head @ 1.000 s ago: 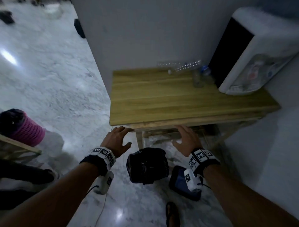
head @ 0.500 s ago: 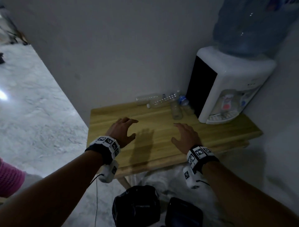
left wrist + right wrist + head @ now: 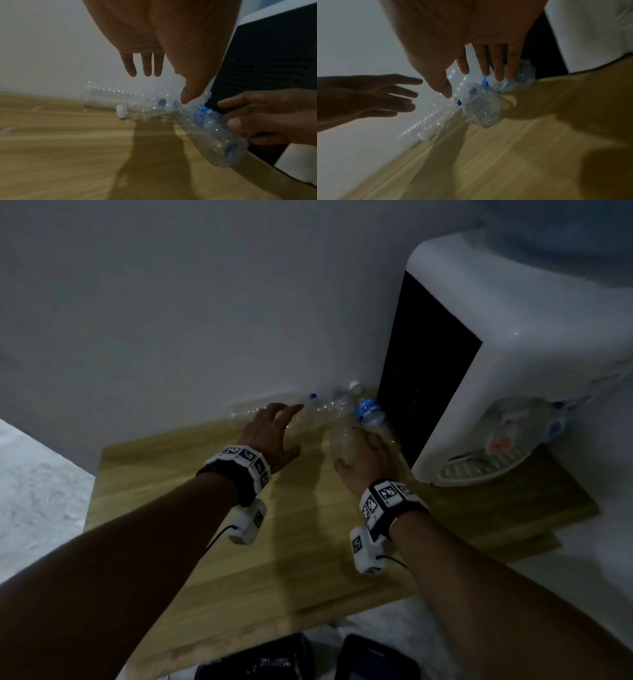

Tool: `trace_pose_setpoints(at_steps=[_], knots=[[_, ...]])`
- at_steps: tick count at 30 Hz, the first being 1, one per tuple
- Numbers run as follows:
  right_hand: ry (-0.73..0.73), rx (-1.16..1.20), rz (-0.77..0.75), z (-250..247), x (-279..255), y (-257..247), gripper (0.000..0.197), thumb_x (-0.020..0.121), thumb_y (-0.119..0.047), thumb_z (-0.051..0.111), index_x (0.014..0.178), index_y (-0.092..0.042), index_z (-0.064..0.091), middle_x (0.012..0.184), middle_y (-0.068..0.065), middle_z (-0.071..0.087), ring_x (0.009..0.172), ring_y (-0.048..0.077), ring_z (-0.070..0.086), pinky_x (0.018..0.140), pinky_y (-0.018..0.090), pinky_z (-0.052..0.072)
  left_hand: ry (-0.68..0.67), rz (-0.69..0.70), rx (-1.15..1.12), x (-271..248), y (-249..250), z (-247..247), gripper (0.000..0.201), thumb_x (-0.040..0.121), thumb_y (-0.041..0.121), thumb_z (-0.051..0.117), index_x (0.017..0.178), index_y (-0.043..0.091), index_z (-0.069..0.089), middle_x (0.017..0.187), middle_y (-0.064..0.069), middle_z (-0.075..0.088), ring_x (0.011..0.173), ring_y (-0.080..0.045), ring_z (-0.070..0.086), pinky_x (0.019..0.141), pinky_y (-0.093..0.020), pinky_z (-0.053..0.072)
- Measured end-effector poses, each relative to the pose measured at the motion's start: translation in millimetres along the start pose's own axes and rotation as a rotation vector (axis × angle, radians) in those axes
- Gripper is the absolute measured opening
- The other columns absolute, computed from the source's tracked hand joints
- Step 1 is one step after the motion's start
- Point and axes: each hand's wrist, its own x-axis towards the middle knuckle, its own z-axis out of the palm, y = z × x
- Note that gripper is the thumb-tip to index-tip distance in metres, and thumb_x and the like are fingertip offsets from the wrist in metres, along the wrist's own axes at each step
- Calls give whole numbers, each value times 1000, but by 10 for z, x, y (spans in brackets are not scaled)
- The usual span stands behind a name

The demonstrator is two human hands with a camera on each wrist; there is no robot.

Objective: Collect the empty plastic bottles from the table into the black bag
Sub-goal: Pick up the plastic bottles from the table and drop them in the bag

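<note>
Head view: at least four clear plastic bottles huddle at the tabletop's back edge, wedged between the wall and the one water dispenser; the exact count is blurred. The left hand hovers over them, grip apart. The right hand closes its grip round one bottle. The near half of the wood lies bare. The black bag sits below the front edge.

Left wrist view: two bottles lie lengthwise along the wall; a white cap points left. The held bottle slants, base toward the camera.

Right wrist view: the held bottle's base faces the lens, fingers over it.
</note>
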Motion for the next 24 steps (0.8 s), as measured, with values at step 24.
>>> trace_pose_setpoints(at_steps=[24], knots=[[-22, 108, -23, 362, -578, 169, 84, 81, -23, 59, 153, -24, 17, 157, 11, 27, 143, 34, 24, 112, 52, 32, 108, 7, -83, -970, -239, 121, 90, 80, 32, 73, 152, 37, 19, 132, -12, 53, 115, -33, 48, 94, -49, 45]])
